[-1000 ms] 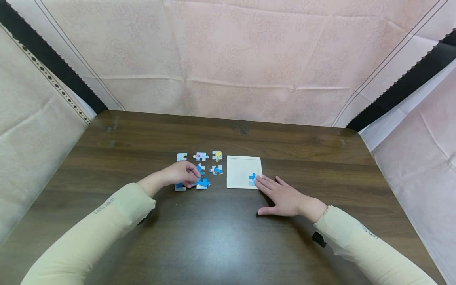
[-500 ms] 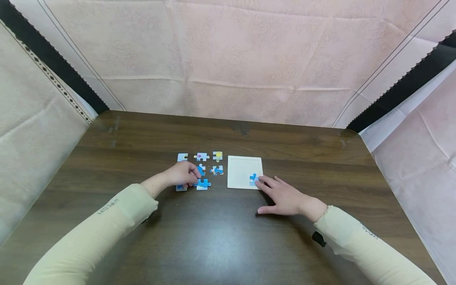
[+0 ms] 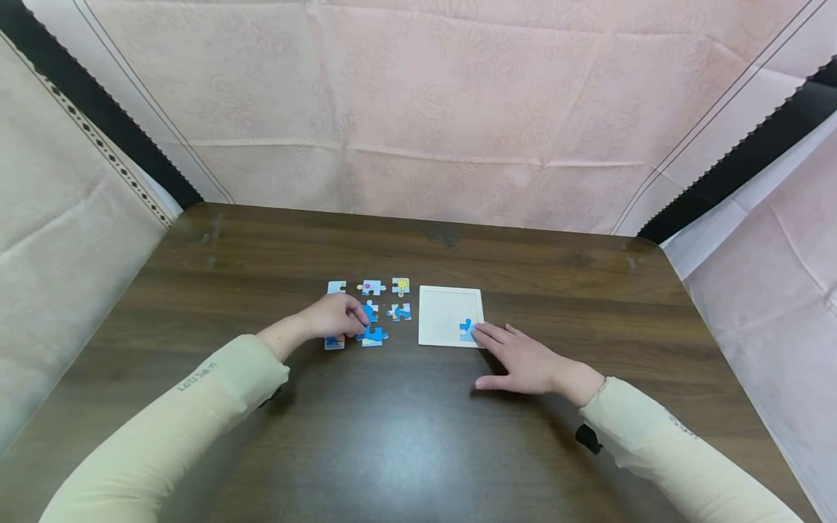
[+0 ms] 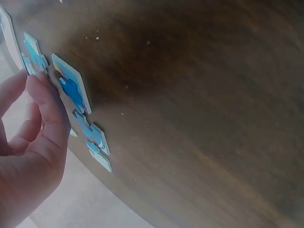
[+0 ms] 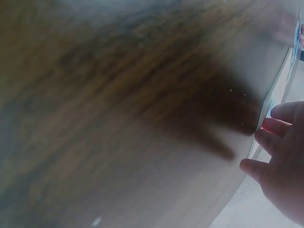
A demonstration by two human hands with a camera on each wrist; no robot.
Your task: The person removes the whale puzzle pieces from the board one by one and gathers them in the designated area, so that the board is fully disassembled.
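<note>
My left hand (image 3: 336, 316) is over the left side of a group of jigsaw puzzle pieces. Its thumb and forefinger pinch a small blue and white puzzle piece (image 4: 30, 65), mostly hidden by the fingertips. Just below those fingers lies a blue puzzle piece (image 3: 373, 335) with a white lower edge. My right hand (image 3: 526, 361) lies spread, palm down, at the lower right corner of the square white puzzle tray (image 3: 445, 309). Its fingertips reach the tray's edge beside a blue puzzle piece (image 3: 466, 330) set in that corner.
Several more pieces lie left of the tray, including one with a yellow sun (image 3: 401, 285), a pale one (image 3: 336, 287) and a blue and white one (image 3: 399, 312). The dark wooden table (image 3: 405, 436) ends at the back against a pale curtain (image 3: 425, 109).
The right fingertips have drawn back slightly, showing more of the piece in the tray. My left hand stays over the same pieces with only a slight shift of its fingers.
</note>
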